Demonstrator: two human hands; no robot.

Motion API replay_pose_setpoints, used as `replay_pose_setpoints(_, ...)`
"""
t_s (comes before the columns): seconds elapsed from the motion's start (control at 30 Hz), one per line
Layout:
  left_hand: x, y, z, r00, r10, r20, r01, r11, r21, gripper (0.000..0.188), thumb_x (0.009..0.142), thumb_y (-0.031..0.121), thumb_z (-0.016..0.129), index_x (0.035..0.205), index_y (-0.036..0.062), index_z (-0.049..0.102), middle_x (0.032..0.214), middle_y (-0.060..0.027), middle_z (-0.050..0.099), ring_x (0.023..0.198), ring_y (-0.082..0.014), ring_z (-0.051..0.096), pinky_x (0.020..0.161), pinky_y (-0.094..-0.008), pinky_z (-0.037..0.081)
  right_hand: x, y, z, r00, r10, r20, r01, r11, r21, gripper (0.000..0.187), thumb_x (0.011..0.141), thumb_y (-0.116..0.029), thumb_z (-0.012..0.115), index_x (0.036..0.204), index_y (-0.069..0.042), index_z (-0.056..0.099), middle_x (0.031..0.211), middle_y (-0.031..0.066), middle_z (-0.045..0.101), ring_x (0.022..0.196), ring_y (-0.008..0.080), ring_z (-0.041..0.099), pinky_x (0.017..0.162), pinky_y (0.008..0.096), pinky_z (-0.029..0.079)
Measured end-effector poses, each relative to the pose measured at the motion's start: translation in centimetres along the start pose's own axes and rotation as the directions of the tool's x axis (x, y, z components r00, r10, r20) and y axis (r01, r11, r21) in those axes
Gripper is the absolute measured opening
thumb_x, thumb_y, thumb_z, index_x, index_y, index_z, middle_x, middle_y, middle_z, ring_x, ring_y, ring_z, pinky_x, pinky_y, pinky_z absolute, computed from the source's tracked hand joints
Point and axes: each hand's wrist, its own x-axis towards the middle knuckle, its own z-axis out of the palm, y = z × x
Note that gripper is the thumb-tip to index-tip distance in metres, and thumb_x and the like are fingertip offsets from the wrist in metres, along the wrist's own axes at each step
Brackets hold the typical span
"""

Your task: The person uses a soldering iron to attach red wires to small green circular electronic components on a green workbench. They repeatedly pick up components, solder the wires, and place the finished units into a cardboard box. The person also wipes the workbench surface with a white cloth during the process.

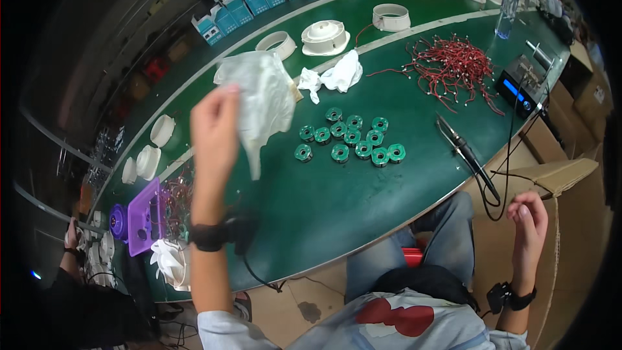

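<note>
The left hand point(217, 120), raised above the left part of the bench, is clamped on a pale sheet point(264, 100), pinched at its near-left edge between thumb and fingers; whether the sheet is a flattened bag cannot be told. The sheet hangs over the green bench point(317, 210), partly covering the view of a white ring point(283, 45) farther off. Just right of the sheet lie crumpled white wrappings point(343, 72). Nearer, at the middle of the bench, stands a loose cluster of green-topped coils point(352, 137), some touching. Beyond the wrappings sits a round white housing point(324, 35), with a second ring point(391, 18) to its right. To the right spreads a heap of red wires point(457, 65); nearer lies a soldering iron point(465, 152), and farther right stands a control unit point(520, 91) with a lit blue display. The right hand point(530, 223), well apart from the left, hangs beyond the bench's near-right edge beside the iron's cable, its fingers loosely bent and unclasped, near a cardboard box point(564, 178). At the left end, a purple tray point(144, 217) stands near a white fan wheel point(170, 260). Along the far side runs a row of blue boxes point(256, 1).
</note>
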Motion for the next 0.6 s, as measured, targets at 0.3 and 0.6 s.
replay_pose_setpoints(0.3, -2.1, -1.1, 10.6, 0.863, -0.072, 0.499, -0.071, 0.963, 0.261, 0.032, 0.085, 0.025, 0.052, 0.092, -0.0026, 0.065, 0.084, -0.0245, 0.063, 0.072, -0.037, 0.062, 0.07, -0.0408, 0.048, -2.9, 3.0, -2.1, 0.983, 0.177, -0.056, -0.172, 0.982, 0.081, 0.013, 0.089, -0.014, 0.05, 0.094, -0.002, 0.052, 0.077, 0.0023, 0.053, 0.072, 0.0079, 0.049, 0.067, 0.0194, 0.04)
replay_pose_setpoints(0.6, -3.2, -6.6, 12.6, 0.683, 0.164, 0.711, -0.464, 0.85, 0.249, 0.06, 0.086, 0.032, 0.05, 0.136, 0.0034, 0.033, 0.141, -0.0217, 0.028, 0.133, -0.0385, 0.02, 0.107, -0.0426, 0.023, -1.9, 4.0, -1.3, 0.976, 0.209, -0.069, -0.2, 0.973, 0.119, 0.014, 0.089, -0.015, 0.049, 0.092, -0.002, 0.053, 0.076, 0.0026, 0.053, 0.072, 0.0089, 0.05, 0.066, 0.0207, 0.039)
